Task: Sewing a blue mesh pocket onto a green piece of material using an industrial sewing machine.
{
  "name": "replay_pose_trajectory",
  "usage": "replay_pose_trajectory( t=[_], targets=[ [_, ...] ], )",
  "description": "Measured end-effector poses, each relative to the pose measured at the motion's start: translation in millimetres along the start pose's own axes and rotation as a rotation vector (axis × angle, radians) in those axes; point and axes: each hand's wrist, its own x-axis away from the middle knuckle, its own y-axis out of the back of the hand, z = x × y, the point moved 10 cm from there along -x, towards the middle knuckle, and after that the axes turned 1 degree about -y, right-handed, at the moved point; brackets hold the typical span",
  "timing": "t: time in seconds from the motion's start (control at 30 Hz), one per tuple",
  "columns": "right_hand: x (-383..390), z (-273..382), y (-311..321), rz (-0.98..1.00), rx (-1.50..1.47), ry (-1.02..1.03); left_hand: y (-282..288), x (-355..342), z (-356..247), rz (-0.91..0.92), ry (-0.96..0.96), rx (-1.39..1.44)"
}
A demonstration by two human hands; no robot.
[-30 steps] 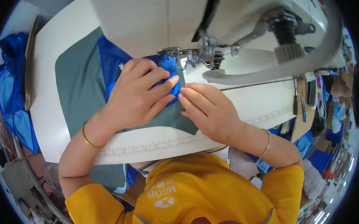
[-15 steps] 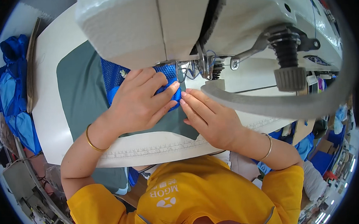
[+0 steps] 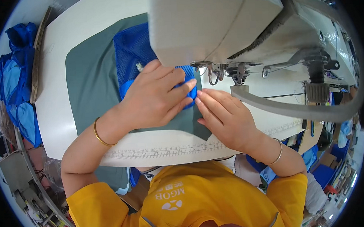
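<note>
A piece of blue mesh fabric [image 3: 130, 44] lies on a larger grey-green cloth [image 3: 89, 77] on the sewing table. My left hand [image 3: 159, 94] rests over the mesh, its fingers bent and holding a bunched bright-blue edge. From the right, the fingertips of my right hand [image 3: 226, 115] meet that same edge, close together; the thumb is mostly hidden. A whitish cord end [image 3: 139, 67] pokes out beside my left knuckles. The presser foot [image 3: 215, 73] of the white sewing machine [image 3: 198, 27] is just beyond the fingers, to the right of the mesh.
A grey curved tube [image 3: 295, 110] arches over the table right of my right hand. Along the white table's [image 3: 54, 119] near edge runs a printed ruler strip [image 3: 163, 151]. Blue bags [image 3: 18, 80] hang at the left, beside a brown board [image 3: 41, 54].
The view has shifted, so the machine head appears further right and more mesh shows at the far left. Both hands keep their places on the blue edge.
</note>
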Motion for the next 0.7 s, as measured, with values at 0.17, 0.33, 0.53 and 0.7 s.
replay_pose_trajectory(
  t=[0.17, 0.33, 0.53, 0.7],
  targets=[
    [-7, -4, -1, -0.011, -0.001, -0.004, -2, -2, 13, 0.025, 0.05, -0.008],
    [-15, -13, -2, 0.006, 0.069, -0.062, 2, -2, 16, 0.011, 0.08, -0.059],
    [-16, -25, -8, 0.009, 0.101, -0.174, 5, -7, 9, -0.029, 0.027, -0.105],
    [-10, -27, -14, 0.01, 0.084, -0.173, 9, -5, 9, -0.094, 0.017, -0.078]
  ],
)
